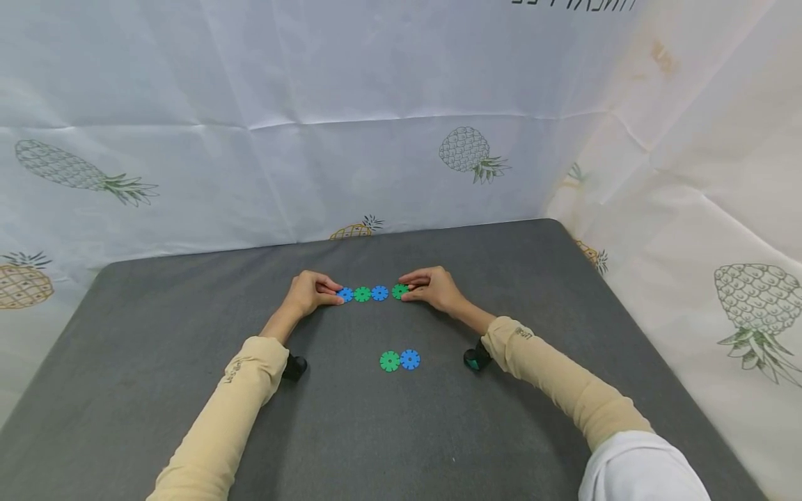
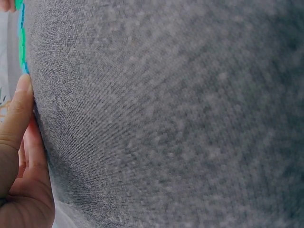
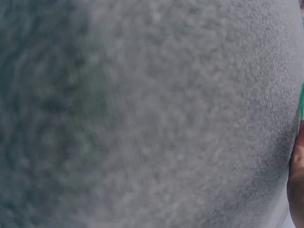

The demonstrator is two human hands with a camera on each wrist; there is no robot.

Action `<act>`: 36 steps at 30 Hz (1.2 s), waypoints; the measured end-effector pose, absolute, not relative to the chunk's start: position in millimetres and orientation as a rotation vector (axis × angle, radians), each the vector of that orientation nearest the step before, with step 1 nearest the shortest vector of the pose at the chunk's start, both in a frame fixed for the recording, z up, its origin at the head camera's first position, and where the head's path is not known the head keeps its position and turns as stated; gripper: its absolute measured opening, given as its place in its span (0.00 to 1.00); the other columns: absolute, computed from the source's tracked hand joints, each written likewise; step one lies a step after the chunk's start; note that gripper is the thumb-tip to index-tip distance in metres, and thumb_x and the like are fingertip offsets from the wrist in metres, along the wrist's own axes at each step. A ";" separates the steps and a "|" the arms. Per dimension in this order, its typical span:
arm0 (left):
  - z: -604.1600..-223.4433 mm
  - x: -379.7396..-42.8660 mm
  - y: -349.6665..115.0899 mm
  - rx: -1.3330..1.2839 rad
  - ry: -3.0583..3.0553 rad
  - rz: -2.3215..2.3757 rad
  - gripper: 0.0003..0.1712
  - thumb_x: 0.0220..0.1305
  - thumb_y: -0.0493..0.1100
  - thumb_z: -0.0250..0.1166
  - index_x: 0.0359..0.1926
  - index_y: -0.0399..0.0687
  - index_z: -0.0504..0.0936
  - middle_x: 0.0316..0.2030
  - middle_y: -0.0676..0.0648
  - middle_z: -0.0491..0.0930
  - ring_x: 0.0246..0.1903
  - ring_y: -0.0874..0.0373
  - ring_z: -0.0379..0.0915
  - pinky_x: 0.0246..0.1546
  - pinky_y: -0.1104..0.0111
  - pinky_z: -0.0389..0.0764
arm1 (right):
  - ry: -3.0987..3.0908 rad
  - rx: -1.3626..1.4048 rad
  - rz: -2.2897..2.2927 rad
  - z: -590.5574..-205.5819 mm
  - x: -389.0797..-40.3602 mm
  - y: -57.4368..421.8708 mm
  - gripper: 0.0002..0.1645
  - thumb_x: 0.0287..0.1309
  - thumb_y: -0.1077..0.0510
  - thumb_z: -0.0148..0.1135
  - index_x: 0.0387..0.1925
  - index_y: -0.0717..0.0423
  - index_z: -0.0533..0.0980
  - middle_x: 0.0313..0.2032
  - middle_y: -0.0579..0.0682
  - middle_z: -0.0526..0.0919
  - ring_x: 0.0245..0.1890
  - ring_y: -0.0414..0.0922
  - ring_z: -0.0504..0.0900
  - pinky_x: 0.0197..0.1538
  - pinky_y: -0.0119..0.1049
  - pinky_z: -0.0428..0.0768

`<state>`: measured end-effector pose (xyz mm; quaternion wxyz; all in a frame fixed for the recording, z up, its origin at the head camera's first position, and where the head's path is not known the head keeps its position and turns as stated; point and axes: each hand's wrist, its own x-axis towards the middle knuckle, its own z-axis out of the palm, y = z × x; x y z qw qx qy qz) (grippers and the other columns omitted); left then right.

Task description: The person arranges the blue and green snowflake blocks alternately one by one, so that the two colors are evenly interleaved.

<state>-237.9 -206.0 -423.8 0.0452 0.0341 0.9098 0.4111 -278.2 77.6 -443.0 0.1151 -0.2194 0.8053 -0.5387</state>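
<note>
Thin notched plastic discs lie in a row toward the back of the table. My left hand (image 1: 305, 292) pinches the blue notched disc (image 1: 345, 295) at the row's left end. To its right come a green disc (image 1: 362, 293) and a second blue disc (image 1: 379, 293), edges touching or nearly so. A small gap separates these from the green notched disc (image 1: 399, 291), which my right hand (image 1: 438, 289) holds between thumb and fingers. In the left wrist view the left thumb (image 2: 21, 109) meets the row's end. Only part of the right hand (image 3: 297, 175) shows in the right wrist view.
Nearer the front lie another green disc (image 1: 390, 361) and blue disc (image 1: 410, 359), side by side. The grey cloth-covered table (image 1: 351, 438) has rounded back corners. White pineapple-print sheeting (image 1: 263, 167) hangs behind it and on the right. Black devices (image 1: 294, 367) hang under both wrists.
</note>
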 end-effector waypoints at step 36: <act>-423.2 -238.4 -204.9 0.091 2.775 1.266 0.11 0.51 0.35 0.74 0.37 0.34 0.87 0.32 0.40 0.86 0.32 0.54 0.82 0.38 0.62 0.80 | 2.439 -0.737 -1.545 -425.9 -269.5 77.7 0.13 0.50 0.71 0.70 0.40 0.71 0.82 0.39 0.64 0.85 0.39 0.56 0.83 0.43 0.41 0.81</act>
